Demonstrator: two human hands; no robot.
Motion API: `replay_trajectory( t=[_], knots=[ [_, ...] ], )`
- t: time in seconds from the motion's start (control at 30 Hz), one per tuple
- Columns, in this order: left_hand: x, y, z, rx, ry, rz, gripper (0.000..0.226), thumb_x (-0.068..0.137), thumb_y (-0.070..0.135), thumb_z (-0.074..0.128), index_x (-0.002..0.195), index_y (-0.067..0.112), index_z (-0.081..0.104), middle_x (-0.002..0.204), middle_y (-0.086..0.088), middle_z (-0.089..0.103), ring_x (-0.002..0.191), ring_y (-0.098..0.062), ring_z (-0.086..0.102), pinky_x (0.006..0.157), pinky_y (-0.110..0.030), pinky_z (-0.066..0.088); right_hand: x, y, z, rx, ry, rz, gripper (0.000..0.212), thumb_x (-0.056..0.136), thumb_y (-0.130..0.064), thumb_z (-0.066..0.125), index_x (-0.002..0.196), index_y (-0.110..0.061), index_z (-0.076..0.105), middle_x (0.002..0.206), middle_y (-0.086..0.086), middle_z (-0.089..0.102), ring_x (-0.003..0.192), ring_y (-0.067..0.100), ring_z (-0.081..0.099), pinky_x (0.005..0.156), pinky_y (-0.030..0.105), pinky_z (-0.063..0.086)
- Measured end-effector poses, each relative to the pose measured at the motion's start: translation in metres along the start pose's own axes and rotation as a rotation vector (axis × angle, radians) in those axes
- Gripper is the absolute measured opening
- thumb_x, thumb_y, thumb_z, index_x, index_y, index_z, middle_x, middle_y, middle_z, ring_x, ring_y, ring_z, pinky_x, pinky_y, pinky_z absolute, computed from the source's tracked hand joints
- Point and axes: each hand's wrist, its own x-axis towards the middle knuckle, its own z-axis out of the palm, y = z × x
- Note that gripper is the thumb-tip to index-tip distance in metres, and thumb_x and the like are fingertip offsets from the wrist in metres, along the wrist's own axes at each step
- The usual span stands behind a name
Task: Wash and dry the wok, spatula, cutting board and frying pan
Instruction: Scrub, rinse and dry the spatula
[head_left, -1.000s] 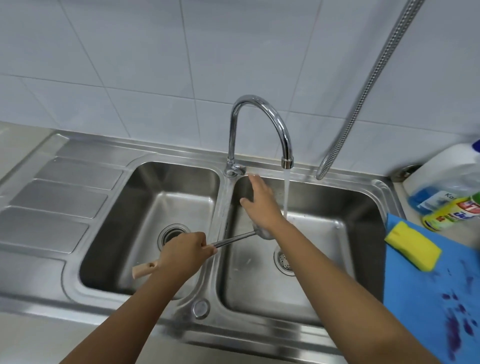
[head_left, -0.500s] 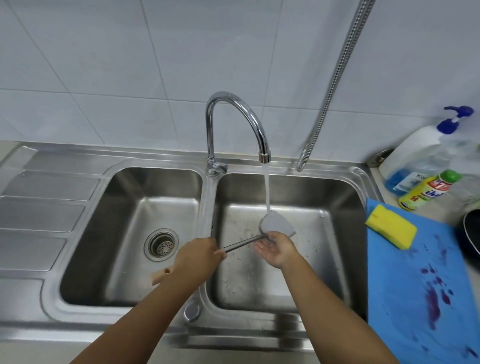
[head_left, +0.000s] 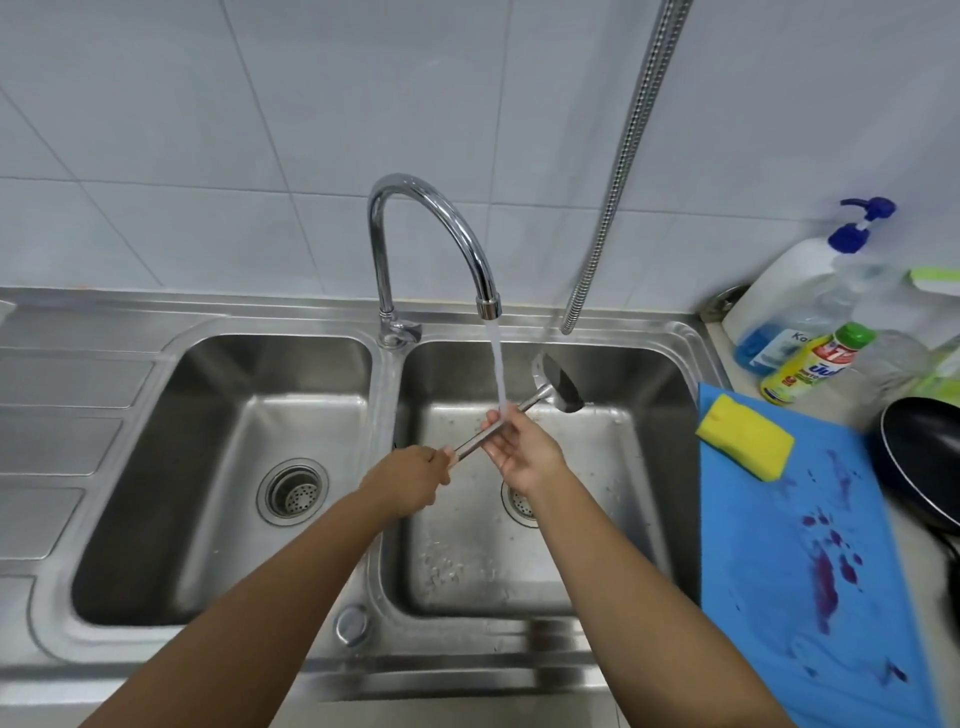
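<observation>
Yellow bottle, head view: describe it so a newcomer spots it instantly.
Right of the double sink lies a blue cutting board. Just past the board's far edge is the small yellow bottle. Its green cap and red label set it apart from the larger white pump bottle with blue liquid behind it.

Frying pan (black) runs off the right edge.

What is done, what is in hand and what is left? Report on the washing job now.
Done: nothing looks finished. In hand: the left hand grips the spatula and the right hand touches its shaft under the running tap. Left: the blue cutting board bears purple stains, the frying pan waits beside it, and no wok is in view.
</observation>
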Motion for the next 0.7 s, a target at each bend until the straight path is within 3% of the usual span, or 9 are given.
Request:
replay_trajectory(
  t=[0.17, 0.3, 0.53, 0.7],
  knots=[
    [-0.005, -0.02, 0.001, -0.03, 0.096, -0.013, 0.055, 0.102, 0.052, 0.028, 0.074, 0.022, 0.064, 0.077, 0.001, 0.063, 0.075, -0.015, 0.06, 0.07, -0.029, 0.042, -0.01, 0.015, 0.006, -0.025, 0.04, -0.04, 0.018, 0.091, -0.021, 0.067, 0.103, -0.007, 0.068, 0.09, 0.01, 0.073, 0.084, 0.021, 0.071, 0.067, 0.031, 0.058],
    [-0.024, -0.047, -0.008, 0.105, 0.17, -0.019, 0.055, 0.1, 0.056, 0.029, 0.072, 0.022, 0.063, 0.076, 0.001, 0.066, 0.073, -0.015, 0.061, 0.069, -0.031, 0.045, -0.016, 0.03, 0.005, -0.013, 0.09, -0.065, 0.018, 0.092, -0.023, 0.065, 0.1, -0.007, 0.066, 0.095, 0.011, 0.073, 0.087, 0.023, 0.07, 0.069, 0.033, 0.059],
    [-0.051, -0.089, -0.019, 0.228, 0.171, -0.022, 0.058, 0.097, 0.06, 0.028, 0.068, 0.02, 0.058, 0.069, 0.002, 0.062, 0.065, -0.01, 0.06, 0.059, -0.027, 0.043, -0.031, 0.051, -0.006, -0.015, 0.048, 0.098, 0.021, 0.092, -0.024, 0.065, 0.098, -0.004, 0.065, 0.097, 0.014, 0.07, 0.087, 0.027, 0.068, 0.068, 0.033, 0.057],
    [-0.05, -0.075, -0.029, 0.383, 0.247, -0.005, 0.052, 0.094, 0.066, 0.033, 0.07, 0.024, 0.053, 0.065, 0.005, 0.059, 0.061, -0.008, 0.056, 0.058, -0.027, 0.044, -0.032, 0.051, -0.016, -0.103, 0.163, 0.167, 0.027, 0.091, -0.029, 0.066, 0.096, -0.002, 0.064, 0.09, 0.011, 0.07, 0.078, 0.02, 0.066, 0.064, 0.029, 0.055]
  ],
)
